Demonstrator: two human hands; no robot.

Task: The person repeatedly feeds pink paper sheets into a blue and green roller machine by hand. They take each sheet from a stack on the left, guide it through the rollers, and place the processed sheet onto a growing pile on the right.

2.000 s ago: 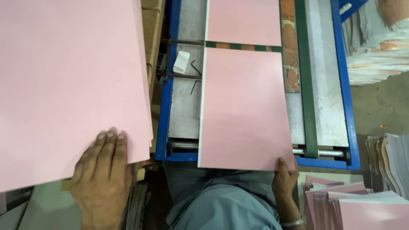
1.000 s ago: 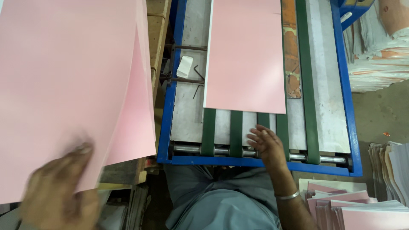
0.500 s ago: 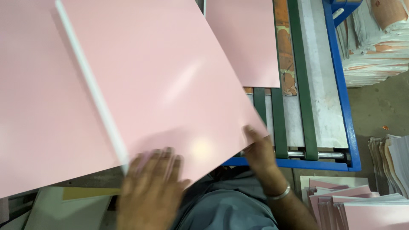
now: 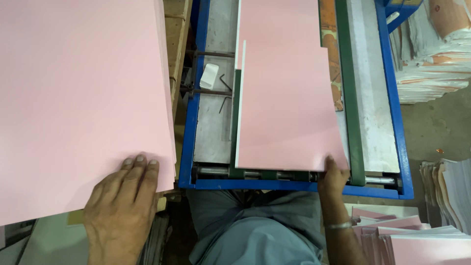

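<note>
Fingers pressed together and flat, the left hand (image 4: 120,208) rests on the near edge of a large stack of pink paper sheets (image 4: 81,108), its fingertips (image 4: 141,160) on the top sheet. The right hand (image 4: 333,176) pinches the near right corner of a single pink paper sheet (image 4: 287,103) lying on the green belts (image 4: 349,88) of a blue-framed feeder machine (image 4: 392,98), beside a second pink sheet (image 4: 277,22) farther along.
</note>
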